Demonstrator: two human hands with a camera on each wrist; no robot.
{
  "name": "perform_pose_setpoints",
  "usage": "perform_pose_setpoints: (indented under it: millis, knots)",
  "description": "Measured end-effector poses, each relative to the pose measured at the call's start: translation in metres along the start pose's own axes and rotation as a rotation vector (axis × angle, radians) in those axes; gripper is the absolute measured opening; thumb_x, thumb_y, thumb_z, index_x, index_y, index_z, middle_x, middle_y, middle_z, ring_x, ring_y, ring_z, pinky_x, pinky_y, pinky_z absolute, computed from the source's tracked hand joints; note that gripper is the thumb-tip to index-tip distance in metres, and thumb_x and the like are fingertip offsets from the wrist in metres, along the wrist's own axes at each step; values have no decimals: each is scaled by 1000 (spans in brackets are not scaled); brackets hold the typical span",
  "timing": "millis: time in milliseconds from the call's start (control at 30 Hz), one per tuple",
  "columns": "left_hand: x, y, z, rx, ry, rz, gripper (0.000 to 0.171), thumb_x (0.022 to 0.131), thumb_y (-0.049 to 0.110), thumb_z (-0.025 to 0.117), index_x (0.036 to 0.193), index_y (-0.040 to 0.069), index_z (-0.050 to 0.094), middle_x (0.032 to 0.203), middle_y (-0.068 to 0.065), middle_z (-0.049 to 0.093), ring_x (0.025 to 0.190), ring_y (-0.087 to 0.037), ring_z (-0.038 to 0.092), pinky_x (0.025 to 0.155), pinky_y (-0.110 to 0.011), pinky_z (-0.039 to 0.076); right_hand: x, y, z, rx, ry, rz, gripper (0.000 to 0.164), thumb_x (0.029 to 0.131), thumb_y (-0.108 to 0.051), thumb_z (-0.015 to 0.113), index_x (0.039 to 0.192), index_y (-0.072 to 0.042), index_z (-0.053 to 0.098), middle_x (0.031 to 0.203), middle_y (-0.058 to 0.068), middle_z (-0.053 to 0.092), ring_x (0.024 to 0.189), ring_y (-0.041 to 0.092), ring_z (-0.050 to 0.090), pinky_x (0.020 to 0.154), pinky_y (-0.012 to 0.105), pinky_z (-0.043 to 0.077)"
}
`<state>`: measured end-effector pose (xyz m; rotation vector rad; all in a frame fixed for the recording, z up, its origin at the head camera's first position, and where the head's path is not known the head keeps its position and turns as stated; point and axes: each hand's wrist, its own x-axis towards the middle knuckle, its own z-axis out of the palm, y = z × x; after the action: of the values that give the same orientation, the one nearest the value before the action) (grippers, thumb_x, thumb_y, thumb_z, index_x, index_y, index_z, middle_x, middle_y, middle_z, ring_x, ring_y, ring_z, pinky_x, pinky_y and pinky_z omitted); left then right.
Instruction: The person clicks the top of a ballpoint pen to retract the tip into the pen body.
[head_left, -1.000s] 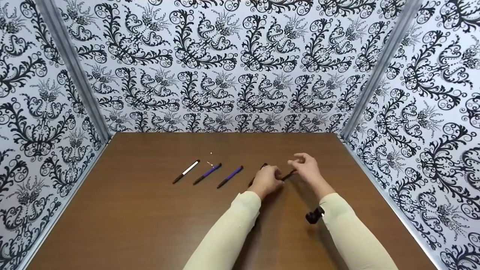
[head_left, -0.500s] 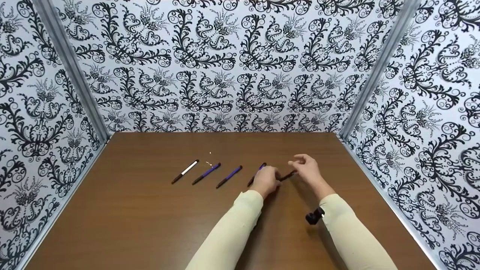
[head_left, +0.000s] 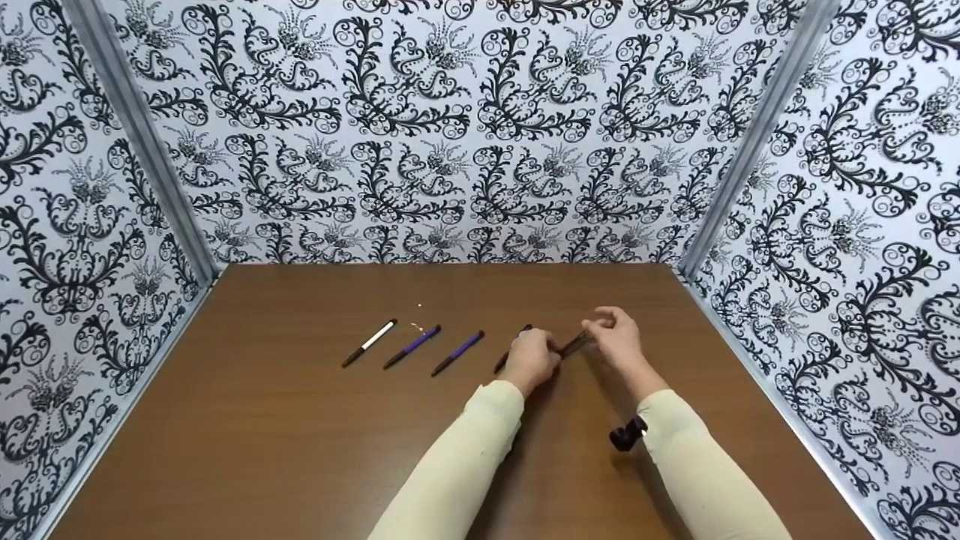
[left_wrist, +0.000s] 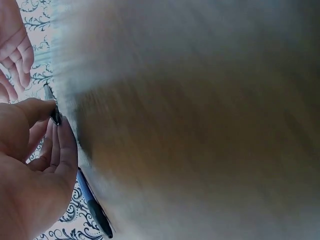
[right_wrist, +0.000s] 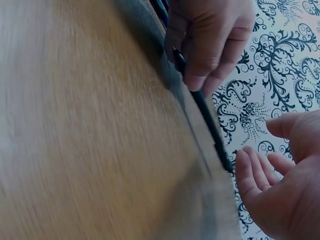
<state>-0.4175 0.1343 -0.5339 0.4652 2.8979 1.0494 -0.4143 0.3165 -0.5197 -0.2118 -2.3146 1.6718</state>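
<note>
My left hand (head_left: pixel 531 356) pinches a dark pen (head_left: pixel 574 343) near its tip between thumb and fingers, just above the brown table (head_left: pixel 300 450). In the right wrist view the pen (right_wrist: pixel 210 122) slants away from that grip, its far end beside the fingertips of my right hand (right_wrist: pixel 280 175). Thumb and fingers of the right hand are spread apart; whether they touch the pen I cannot tell. Partly behind my left hand lies a blue pen with a black grip (left_wrist: pixel 92 202). Two blue-and-black pens, a middle one (head_left: pixel 457 352) and another (head_left: pixel 412 346), lie farther left.
A white pen with black ends (head_left: pixel 370 343) lies leftmost in the slanted row. Small pale specks (head_left: pixel 418 326) are on the table near the pens. Patterned walls (head_left: pixel 450 150) enclose the back and sides. A small black device (head_left: pixel 627 434) sits at the right wrist.
The dark pen's far end has swung slightly away from me, and the pen is now blurred. My right hand has shifted a little to the right. The lying pens stay put.
</note>
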Motion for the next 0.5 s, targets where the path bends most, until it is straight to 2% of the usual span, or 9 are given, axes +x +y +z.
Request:
perform_pose_setpoints:
  millis: [133,200,367,500]
  knots:
    - [1,0,-1,-97,39,13,16,102,14,78,114,19,87,110,6,81,109,-20,75,95,-38,62,1,1,5,22,71,-1,38,102,-6,77,135,7,63,97,7,70,75,19,67,60,23,55]
    - [2,1,-1,-142,63,29,16,101,12,78,112,20,88,107,7,81,105,-17,75,93,-36,62,2,1,7,46,94,4,40,103,-8,76,138,6,61,99,8,69,80,20,68,64,24,57]
    - [3,4,-1,-229,116,52,15,101,11,77,108,18,88,100,8,80,94,-10,73,86,-32,61,3,1,14,154,131,40,49,106,-11,74,148,5,54,113,15,67,101,28,70,83,34,63]
    - [1,7,-2,-265,139,62,12,101,10,79,107,16,87,97,9,80,87,-7,71,81,-29,61,4,-1,16,256,156,80,51,106,-12,74,149,5,53,116,14,66,98,27,72,81,31,62]
